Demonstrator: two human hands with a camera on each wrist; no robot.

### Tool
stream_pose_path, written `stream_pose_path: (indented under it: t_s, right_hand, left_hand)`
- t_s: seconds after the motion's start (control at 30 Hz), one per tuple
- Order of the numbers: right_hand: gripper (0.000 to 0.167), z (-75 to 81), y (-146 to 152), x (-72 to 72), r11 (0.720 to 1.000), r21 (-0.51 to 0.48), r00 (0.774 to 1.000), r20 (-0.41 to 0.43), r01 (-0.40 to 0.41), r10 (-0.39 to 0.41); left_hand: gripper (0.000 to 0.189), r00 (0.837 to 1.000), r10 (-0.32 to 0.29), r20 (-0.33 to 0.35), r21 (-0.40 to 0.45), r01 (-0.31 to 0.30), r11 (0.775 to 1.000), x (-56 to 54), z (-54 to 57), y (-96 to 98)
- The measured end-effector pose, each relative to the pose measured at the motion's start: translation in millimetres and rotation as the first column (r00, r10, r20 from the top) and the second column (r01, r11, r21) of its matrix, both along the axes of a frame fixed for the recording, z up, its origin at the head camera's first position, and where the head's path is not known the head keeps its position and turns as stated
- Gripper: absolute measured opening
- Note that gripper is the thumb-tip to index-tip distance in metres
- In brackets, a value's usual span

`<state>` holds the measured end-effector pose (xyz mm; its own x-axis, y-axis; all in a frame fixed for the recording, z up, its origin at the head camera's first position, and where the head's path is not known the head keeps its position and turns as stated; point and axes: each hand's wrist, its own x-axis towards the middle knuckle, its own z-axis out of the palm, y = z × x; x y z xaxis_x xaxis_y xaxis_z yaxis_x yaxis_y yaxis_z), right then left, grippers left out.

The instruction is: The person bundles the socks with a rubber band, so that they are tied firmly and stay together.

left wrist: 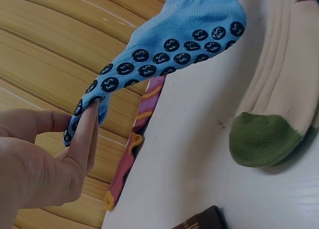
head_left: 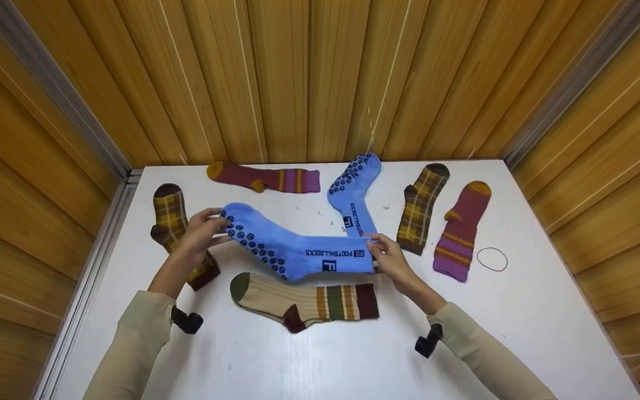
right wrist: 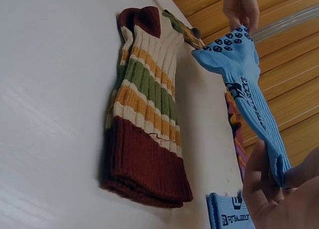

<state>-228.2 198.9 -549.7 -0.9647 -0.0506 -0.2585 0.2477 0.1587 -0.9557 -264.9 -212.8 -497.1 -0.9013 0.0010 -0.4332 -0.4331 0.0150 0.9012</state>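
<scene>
A blue sock [head_left: 298, 250] with black grip dots and lettering is stretched level between both hands, held above the table. My left hand [head_left: 203, 230] pinches its toe end between thumb and fingers, as the left wrist view also shows. At the cuff, my right hand [head_left: 389, 258] grips the opening's edge, thumb on one side and fingers on the other in the right wrist view. Just in front of it, a beige striped pair of socks [head_left: 275, 297] with green toe and maroon cuff lies stacked. Behind, a second blue sock [head_left: 356, 191] lies flat, its cuff partly hidden by the held one.
On the white table [head_left: 298, 366] lie a plaid sock [head_left: 170, 211] at left, partly behind the left hand, and another plaid sock [head_left: 423, 208] at right. A maroon sock [head_left: 264, 176] lies along the back edge, a matching maroon sock [head_left: 461, 230] beside a thin loop [head_left: 492, 270].
</scene>
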Motion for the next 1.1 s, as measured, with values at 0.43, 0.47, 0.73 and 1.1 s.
stream_pose_path:
  t_s: [0.43,0.47,0.73,1.1]
  right_hand:
    - [0.038,-0.6,35,32.2,0.983,-0.008,0.981,0.07,-0.181,0.181]
    - [0.039,-2.1,36,33.2,0.98,-0.004,0.977,0.073,-0.201,0.201]
    - [0.039,-14.4,38,32.1,0.97,-0.001,0.966,0.096,-0.243,0.242]
    - [0.07,-29.3,35,31.8,0.966,-0.087,0.96,0.122,-0.242,0.252]
  left_hand:
    - [0.059,0.997,-0.053,0.054,0.111,0.047,0.993,44.3,-23.6,9.7]
    - [0.06,0.997,-0.053,0.056,0.118,0.046,0.992,46.5,-25.9,9.2]
    - [0.059,0.997,-0.028,0.072,0.105,0.02,0.994,54.3,-42.6,8.3]
    - [0.054,0.998,-0.066,0.005,0.118,0.065,0.991,57.4,-58.2,10.4]
